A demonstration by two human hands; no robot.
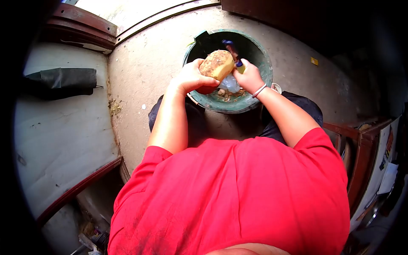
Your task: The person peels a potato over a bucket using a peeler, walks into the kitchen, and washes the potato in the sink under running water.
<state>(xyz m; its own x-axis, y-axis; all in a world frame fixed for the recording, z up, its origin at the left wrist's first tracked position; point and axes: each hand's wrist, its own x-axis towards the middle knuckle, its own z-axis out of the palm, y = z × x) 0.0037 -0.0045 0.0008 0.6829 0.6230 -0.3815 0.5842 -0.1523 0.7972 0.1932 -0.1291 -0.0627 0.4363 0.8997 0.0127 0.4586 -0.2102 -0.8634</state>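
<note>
My left hand (191, 79) is wrapped round a large root vegetable (219, 64), holding it up over a green bin (264, 87). Its skin is brown and rough in part, with a smooth pale yellow area on the side facing my right hand. My right hand (249, 77) grips what looks like a peeler (233, 52) with blue ends, its head raised just beside the vegetable. A yellow part shows at my fingers. Something reddish (205, 89) shows below my left hand. Scraps (227, 94) and a clear plastic bag (230, 83) lie in the bin.
The bin stands between my knees on a concrete floor (144, 55). To the left is a pale panel (63, 123) with a dark sleeve-like object (68, 79) on it. A brown wooden frame (363, 148) stands at right. A small yellow item (314, 61) lies beyond the bin.
</note>
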